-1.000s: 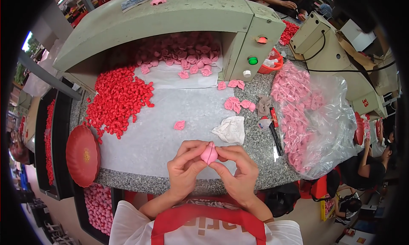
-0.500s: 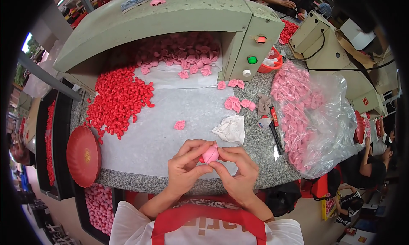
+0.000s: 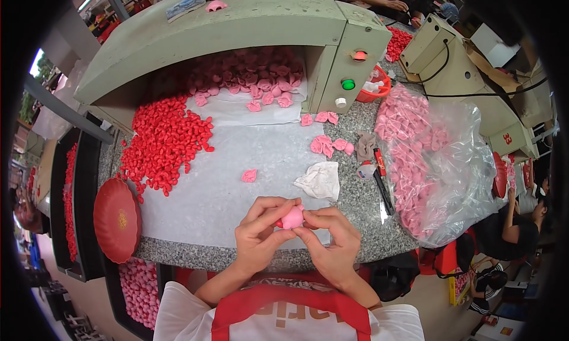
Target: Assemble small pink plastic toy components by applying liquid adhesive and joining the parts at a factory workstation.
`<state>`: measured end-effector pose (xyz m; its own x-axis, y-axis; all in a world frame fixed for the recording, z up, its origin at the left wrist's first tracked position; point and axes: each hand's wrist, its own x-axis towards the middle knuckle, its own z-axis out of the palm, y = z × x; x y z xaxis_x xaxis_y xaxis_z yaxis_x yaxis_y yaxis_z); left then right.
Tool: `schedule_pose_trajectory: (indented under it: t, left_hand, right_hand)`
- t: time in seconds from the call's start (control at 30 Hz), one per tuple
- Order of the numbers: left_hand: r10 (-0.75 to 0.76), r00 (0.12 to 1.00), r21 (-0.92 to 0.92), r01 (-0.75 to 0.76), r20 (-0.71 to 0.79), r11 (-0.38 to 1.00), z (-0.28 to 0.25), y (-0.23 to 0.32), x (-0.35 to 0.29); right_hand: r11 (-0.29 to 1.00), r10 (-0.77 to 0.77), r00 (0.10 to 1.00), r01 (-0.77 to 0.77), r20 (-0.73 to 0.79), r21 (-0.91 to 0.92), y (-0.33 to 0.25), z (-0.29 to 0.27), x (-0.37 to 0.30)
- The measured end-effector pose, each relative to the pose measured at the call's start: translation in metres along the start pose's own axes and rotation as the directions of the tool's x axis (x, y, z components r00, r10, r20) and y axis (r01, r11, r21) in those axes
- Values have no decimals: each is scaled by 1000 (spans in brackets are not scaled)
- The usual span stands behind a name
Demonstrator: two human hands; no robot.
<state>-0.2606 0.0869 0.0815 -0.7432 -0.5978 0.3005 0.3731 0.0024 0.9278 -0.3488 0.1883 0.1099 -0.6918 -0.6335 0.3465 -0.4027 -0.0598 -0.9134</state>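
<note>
Above the near edge of the bench, both my hands pinch one small rounded pink molded piece (image 3: 293, 217). My left hand (image 3: 256, 233) closes thumb and fingertips on its left side, where a bit of a red piece (image 3: 279, 223) shows. On the other side, my right hand (image 3: 333, 237) grips it between thumb and fingers. Just beyond my hands a single pink piece (image 3: 249, 175) lies on the white paper sheet (image 3: 219, 157). To its right is a crumpled white cloth (image 3: 320, 179).
A heap of red pieces (image 3: 166, 142) lies at the left, near a red scalloped dish (image 3: 117, 219). Pink pieces (image 3: 249, 74) fill the grey-green machine (image 3: 207, 29) behind. Rightward sit a marker (image 3: 383, 190) and a clear bag (image 3: 456, 163) of pink pieces. Other people work nearby.
The pink piece has turned in my fingers: its seam line faced up before, and a smoother rounded side shows now. My hands have stayed in nearly the same place.
</note>
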Motion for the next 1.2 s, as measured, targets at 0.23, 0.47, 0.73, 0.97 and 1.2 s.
schedule_pose_trajectory:
  t: [0.23,0.47,0.73,0.97,1.2]
  left_hand:
    - [-140,990,-292,140,20,946,-6,-11,-3]
    - [-58,998,-337,67,37,939,-6,-13,-2]
    - [-73,995,-299,88,61,950,-6,-12,0]
    - [-65,995,-220,79,70,972,-7,-9,1]
    - [-34,998,-151,43,58,988,-8,-6,1]
  right_hand:
    - [837,234,967,-254,101,485,11,-4,4]
    - [844,144,977,-203,154,496,23,-4,3]
    - [819,132,982,-186,137,543,33,-6,3]
    - [808,106,984,-171,146,563,31,-8,6]
    - [816,75,986,-147,149,559,33,-6,7]
